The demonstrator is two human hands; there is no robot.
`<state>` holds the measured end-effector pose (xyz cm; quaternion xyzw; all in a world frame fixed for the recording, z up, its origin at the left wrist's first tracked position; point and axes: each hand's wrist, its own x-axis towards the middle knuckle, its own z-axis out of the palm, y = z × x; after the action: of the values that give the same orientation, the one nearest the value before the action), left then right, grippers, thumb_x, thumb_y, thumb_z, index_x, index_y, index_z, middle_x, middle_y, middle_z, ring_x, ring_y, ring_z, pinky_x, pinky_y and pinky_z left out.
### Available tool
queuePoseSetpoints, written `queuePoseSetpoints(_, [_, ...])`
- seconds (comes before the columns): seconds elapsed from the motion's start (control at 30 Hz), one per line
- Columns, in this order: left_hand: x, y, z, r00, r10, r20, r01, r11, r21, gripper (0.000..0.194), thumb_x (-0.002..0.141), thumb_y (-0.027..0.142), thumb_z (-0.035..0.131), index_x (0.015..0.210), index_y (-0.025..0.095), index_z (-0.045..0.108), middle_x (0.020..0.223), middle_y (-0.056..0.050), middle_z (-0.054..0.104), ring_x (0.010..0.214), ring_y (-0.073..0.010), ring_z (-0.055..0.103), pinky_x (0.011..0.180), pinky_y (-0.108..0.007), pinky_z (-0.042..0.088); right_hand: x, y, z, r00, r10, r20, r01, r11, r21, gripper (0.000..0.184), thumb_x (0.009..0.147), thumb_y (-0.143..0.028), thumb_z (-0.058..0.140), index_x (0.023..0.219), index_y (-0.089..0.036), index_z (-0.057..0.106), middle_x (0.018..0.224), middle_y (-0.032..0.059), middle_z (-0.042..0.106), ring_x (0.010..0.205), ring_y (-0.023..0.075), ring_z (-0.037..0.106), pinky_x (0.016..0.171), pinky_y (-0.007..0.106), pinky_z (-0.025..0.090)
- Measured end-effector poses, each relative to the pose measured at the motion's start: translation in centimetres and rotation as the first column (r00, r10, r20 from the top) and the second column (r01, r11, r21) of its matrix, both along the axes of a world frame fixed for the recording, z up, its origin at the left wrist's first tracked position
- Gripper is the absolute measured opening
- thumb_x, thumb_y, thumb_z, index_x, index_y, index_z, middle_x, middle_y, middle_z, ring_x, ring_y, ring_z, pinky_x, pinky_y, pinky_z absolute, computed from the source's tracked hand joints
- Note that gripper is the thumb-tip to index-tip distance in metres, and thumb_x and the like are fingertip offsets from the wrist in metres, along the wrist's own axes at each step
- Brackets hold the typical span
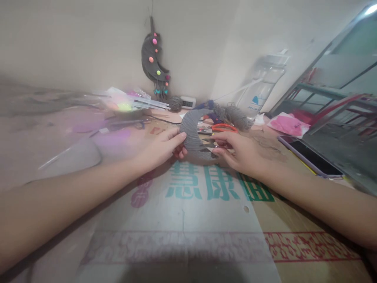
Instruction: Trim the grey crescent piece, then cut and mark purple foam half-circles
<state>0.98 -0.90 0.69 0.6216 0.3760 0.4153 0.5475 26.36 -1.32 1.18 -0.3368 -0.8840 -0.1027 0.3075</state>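
Note:
A crescent moon shape wrapped in grey yarn (191,133) stands in the middle of the head view, its opening facing right. My left hand (172,143) grips its outer left edge, thumb in front and fingers curled behind. Inside the opening, my right hand (228,147) is closed in a pinch near the lower tip. A small shiny bit shows at its fingertips, too small to name. Just behind lie scissors with orange handles (225,127), partly covered by the crescent and my right hand. A printed cardboard sheet (206,220) lies under both hands.
A finished-looking grey crescent with coloured pompoms (151,59) hangs on the wall. Grey yarn (238,116), a small digital clock (188,102) and clear sticks (150,103) lie behind. On the right are a plastic bottle (260,86), pink cloth (290,124) and a phone (313,157).

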Motion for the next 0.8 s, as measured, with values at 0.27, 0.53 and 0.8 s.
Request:
queuePoseSetpoints(0.27, [-0.04,0.13,-0.49,1.000,0.021,-0.020,-0.021,0.999,0.031,0.020,0.095,0.031,0.051,0.081,0.017,0.054,0.062,0.000,0.062,0.055,-0.0102,0.058,0.055,-0.021,0.044,-0.29,-0.55,0.50,0.982,-0.010,0.187,-0.004,0.997,0.072,0.024,0.098,-0.030,0.051,0.109,-0.019,0.069,0.093,0.0068,0.075,0.086,0.0200,0.069,0.074,0.029,0.050])
queuePoseSetpoints(0.53, [-0.15,0.40,-0.68,1.000,0.013,-0.022,-0.012,1.000,0.024,0.023,0.096,0.032,0.050,0.078,0.018,0.053,0.062,0.000,0.062,0.055,-0.0104,0.058,0.055,-0.022,0.044,-0.06,-0.25,0.59,0.977,0.040,0.209,-0.062,0.994,0.095,0.027,0.100,-0.031,0.047,0.112,-0.018,0.068,0.091,0.0073,0.075,0.086,0.0192,0.068,0.074,0.028,0.049])
queuePoseSetpoints(0.8, [-0.13,0.33,-0.67,1.000,-0.001,0.008,0.001,1.000,0.015,0.022,0.095,0.033,0.053,0.079,0.018,0.055,0.062,0.000,0.061,0.055,-0.0103,0.057,0.054,-0.021,0.043,-0.27,-0.27,0.53,0.968,0.036,0.250,-0.057,0.995,0.078,0.030,0.101,-0.033,0.045,0.110,-0.018,0.069,0.082,0.0058,0.073,0.076,0.0191,0.065,0.070,0.030,0.046])
